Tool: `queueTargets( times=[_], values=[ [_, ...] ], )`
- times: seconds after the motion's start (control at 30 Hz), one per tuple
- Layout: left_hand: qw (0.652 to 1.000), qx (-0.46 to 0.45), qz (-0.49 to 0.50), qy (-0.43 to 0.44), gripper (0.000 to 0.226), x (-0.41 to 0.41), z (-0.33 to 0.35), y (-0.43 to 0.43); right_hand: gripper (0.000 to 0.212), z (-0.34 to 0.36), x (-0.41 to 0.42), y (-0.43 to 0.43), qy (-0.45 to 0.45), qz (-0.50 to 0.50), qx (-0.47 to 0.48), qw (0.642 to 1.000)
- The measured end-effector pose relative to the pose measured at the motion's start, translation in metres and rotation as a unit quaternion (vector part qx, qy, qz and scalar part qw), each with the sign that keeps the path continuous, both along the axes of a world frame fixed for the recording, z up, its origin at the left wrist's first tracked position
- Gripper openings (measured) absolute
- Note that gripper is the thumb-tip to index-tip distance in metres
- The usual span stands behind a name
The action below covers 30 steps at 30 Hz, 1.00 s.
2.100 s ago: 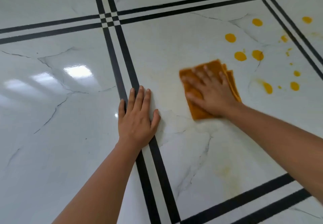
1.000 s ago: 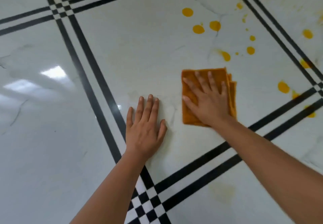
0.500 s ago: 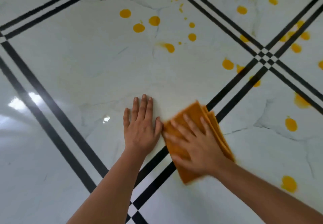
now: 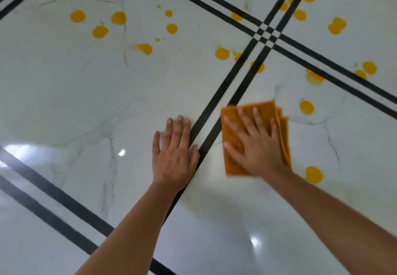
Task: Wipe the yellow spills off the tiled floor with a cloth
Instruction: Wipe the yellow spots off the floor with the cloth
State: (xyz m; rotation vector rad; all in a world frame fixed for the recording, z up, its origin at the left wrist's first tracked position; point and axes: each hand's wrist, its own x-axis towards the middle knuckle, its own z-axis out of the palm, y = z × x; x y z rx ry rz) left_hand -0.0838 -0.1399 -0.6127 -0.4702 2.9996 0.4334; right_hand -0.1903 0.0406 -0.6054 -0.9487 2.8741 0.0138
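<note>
My right hand (image 4: pixel 255 145) lies flat with fingers spread on a folded orange cloth (image 4: pixel 231 135), pressing it onto the white marble-look tiled floor (image 4: pixel 86 102). The cloth sits just right of a double black stripe (image 4: pixel 234 81). My left hand (image 4: pixel 174 154) rests palm down on the floor left of that stripe, holding nothing. Yellow spills dot the floor: one (image 4: pixel 306 107) just beyond the cloth's right corner, one (image 4: pixel 314 174) beside my right wrist, and several more further out, such as a spot (image 4: pixel 118 18) at upper left and a spot (image 4: pixel 222 53) near the stripe.
Double black stripes cross at the upper right (image 4: pixel 267 33), and another pair runs across the lower left (image 4: pixel 53 201). More yellow spots lie past the crossing (image 4: pixel 336 25). Light glares off the glossy floor at the left (image 4: pixel 17 149).
My right hand has slid the cloth from beside my left hand across the black stripe to the right. The view has shifted, bringing more spills into sight. My left hand stays planted.
</note>
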Motion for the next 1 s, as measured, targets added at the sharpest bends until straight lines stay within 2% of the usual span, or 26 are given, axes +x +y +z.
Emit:
queueTargets(
  times=[0.07,0.1,0.17,0.23,0.27,0.37,0.43,0.53,0.6,0.67,0.7,0.73,0.83,0.87,0.9,1.0],
  values=[
    [1.0,0.001,-0.008,0.003,0.06,-0.009,0.001,0.011,0.063,0.003,-0.021,-0.011,-0.011,-0.081,-0.001,0.997],
    [1.0,0.005,-0.009,0.003,0.061,-0.013,0.002,0.016,0.063,0.001,-0.013,-0.009,-0.009,-0.072,-0.014,0.997],
    [1.0,0.013,-0.014,0.002,0.061,-0.026,0.004,0.025,0.062,0.0,0.017,0.02,-0.012,0.029,-0.014,0.999],
    [0.999,0.013,-0.032,0.002,0.062,-0.036,0.006,0.032,0.063,-0.004,0.019,0.06,-0.014,0.079,-0.008,0.997],
    [0.999,0.008,-0.049,0.003,0.061,-0.041,0.006,0.037,0.064,-0.005,0.003,0.074,-0.006,0.043,0.006,0.999],
    [0.994,-0.007,-0.11,0.005,0.062,-0.057,0.006,0.057,0.064,0.003,-0.043,0.079,-0.021,-0.174,0.005,0.984],
    [0.992,0.0,-0.123,-0.003,0.063,-0.066,0.007,0.069,0.062,0.001,-0.02,0.084,-0.004,-0.184,-0.012,0.983],
    [0.988,-0.005,-0.156,-0.015,0.065,-0.083,0.007,0.089,0.059,0.002,0.029,0.124,-0.032,-0.127,-0.022,0.991],
    [0.984,-0.018,-0.177,-0.022,0.066,-0.096,0.003,0.098,0.061,0.001,-0.009,0.139,-0.034,-0.176,-0.017,0.984],
    [0.983,-0.027,-0.18,-0.022,0.068,-0.109,0.0,0.106,0.061,0.003,-0.071,0.122,-0.031,-0.266,-0.012,0.963],
    [0.984,-0.028,-0.177,-0.018,0.07,-0.117,-0.001,0.11,0.061,0.001,-0.088,0.112,-0.043,-0.279,-0.003,0.959],
    [0.985,-0.027,-0.172,-0.016,0.072,-0.122,-0.001,0.111,0.061,0.0,-0.089,0.102,-0.044,-0.264,-0.01,0.963],
    [0.987,-0.02,-0.156,-0.017,0.071,-0.128,0.0,0.113,0.06,-0.002,-0.035,0.117,-0.02,-0.077,-0.018,0.997],
    [0.987,-0.022,-0.157,-0.02,0.07,-0.128,0.0,0.113,0.059,-0.001,-0.019,0.134,-0.022,-0.051,-0.021,0.998],
    [0.987,-0.026,-0.155,-0.023,0.068,-0.128,-0.001,0.113,0.059,0.0,-0.022,0.149,-0.025,-0.053,-0.021,0.998],
    [0.989,-0.026,-0.138,-0.047,0.071,-0.128,0.0,0.117,0.061,-0.001,-0.087,0.153,-0.041,-0.154,-0.015,0.987]
  ],
)
